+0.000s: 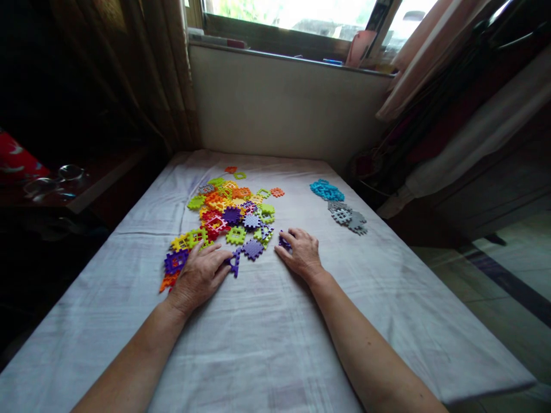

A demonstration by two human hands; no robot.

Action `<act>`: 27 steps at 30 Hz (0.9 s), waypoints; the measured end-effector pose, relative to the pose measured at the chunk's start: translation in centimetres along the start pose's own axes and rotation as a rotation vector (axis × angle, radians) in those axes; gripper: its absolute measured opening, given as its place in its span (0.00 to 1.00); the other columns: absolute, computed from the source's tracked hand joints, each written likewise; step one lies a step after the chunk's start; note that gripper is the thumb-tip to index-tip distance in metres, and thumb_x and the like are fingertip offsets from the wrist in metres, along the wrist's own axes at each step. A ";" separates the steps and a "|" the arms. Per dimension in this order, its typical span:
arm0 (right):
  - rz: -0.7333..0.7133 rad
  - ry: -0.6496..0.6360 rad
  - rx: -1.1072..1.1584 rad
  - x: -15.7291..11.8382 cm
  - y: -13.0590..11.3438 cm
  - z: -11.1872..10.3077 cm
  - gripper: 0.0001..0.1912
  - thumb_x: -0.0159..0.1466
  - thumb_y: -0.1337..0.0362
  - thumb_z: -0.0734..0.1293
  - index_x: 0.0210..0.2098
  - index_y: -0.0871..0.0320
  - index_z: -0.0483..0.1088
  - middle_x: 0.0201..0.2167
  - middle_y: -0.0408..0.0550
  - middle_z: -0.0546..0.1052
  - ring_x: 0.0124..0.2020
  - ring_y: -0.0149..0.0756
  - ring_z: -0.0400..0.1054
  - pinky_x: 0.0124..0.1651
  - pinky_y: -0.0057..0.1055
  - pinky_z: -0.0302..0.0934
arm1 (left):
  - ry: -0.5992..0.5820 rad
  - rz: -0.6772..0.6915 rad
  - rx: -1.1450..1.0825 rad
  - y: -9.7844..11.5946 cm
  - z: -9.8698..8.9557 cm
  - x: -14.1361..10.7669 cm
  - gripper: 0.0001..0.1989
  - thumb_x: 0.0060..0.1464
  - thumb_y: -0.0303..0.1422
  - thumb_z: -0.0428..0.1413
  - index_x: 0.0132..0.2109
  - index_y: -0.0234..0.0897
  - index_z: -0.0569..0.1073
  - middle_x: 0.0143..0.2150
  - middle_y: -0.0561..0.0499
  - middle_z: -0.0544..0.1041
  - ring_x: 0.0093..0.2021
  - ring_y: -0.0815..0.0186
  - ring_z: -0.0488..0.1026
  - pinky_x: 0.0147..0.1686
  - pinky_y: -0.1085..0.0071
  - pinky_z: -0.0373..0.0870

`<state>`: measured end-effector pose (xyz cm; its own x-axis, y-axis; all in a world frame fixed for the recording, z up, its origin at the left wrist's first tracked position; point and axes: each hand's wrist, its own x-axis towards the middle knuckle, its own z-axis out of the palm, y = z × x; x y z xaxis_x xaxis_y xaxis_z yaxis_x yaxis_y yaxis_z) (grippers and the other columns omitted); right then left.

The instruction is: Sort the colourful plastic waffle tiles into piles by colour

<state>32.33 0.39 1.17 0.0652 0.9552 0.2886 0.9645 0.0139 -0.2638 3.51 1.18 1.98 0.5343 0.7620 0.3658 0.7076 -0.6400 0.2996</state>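
A pile of colourful interlocking plastic tiles (219, 206) lies on the cloth-covered table, with square and triangular pieces in it. My left hand (200, 272) rests at the pile's near edge, palm down with its fingers stretched out. Its fingertips touch a purple triangular tile (235, 264). A purple square tile (175, 261) lies just left of that hand. To the right of the pile, my right hand (301, 250) has its fingers and thumb around a purple tile (284, 238) at table level; the hand partly covers this piece. Another purple tile (252, 249) lies flat between the hands.
Blue tiles (327, 190) form a small group at the table's right side, with grey tiles (348, 217) just nearer. A white cloth (275, 355) covers the table. Beyond stand a wall (284, 103) and window; glasses (55, 182) lie on a dark surface at left.
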 end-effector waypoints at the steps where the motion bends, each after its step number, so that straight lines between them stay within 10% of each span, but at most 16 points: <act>1: 0.000 -0.009 0.007 0.0 0.0 -0.2 0.17 0.64 0.55 0.68 0.51 0.48 0.75 0.56 0.53 0.74 0.59 0.48 0.63 0.59 0.47 0.53 | 0.000 0.001 -0.003 0.0 0.0 0.0 0.13 0.61 0.37 0.52 0.50 0.44 0.76 0.49 0.46 0.82 0.58 0.53 0.74 0.66 0.42 0.54; 14: 0.043 -0.041 0.053 -0.4 0.5 -2.6 0.08 0.61 0.61 0.67 0.36 0.53 0.78 0.42 0.50 0.80 0.48 0.45 0.69 0.49 0.40 0.55 | -0.027 0.008 -0.001 -0.2 0.1 -0.1 0.14 0.62 0.36 0.50 0.51 0.44 0.75 0.50 0.47 0.82 0.58 0.55 0.73 0.67 0.44 0.53; 22: -0.035 0.000 0.026 2.5 -3.3 -0.9 0.24 0.62 0.50 0.69 0.55 0.50 0.72 0.57 0.53 0.74 0.56 0.48 0.66 0.54 0.43 0.58 | -0.011 0.010 -0.008 -0.3 0.3 -0.1 0.14 0.61 0.35 0.51 0.51 0.44 0.75 0.50 0.47 0.81 0.58 0.55 0.73 0.67 0.45 0.53; 27: -0.020 -0.059 0.029 3.1 -4.4 0.3 0.18 0.63 0.53 0.68 0.51 0.51 0.75 0.52 0.52 0.78 0.53 0.47 0.68 0.53 0.43 0.60 | -0.001 0.009 -0.017 -0.4 0.4 -0.3 0.13 0.61 0.35 0.51 0.51 0.45 0.75 0.50 0.48 0.81 0.58 0.56 0.73 0.67 0.45 0.53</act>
<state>28.15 3.38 2.91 0.0301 0.9704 0.2396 0.9574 0.0409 -0.2857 3.25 1.27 1.38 0.5409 0.7567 0.3672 0.6949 -0.6480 0.3117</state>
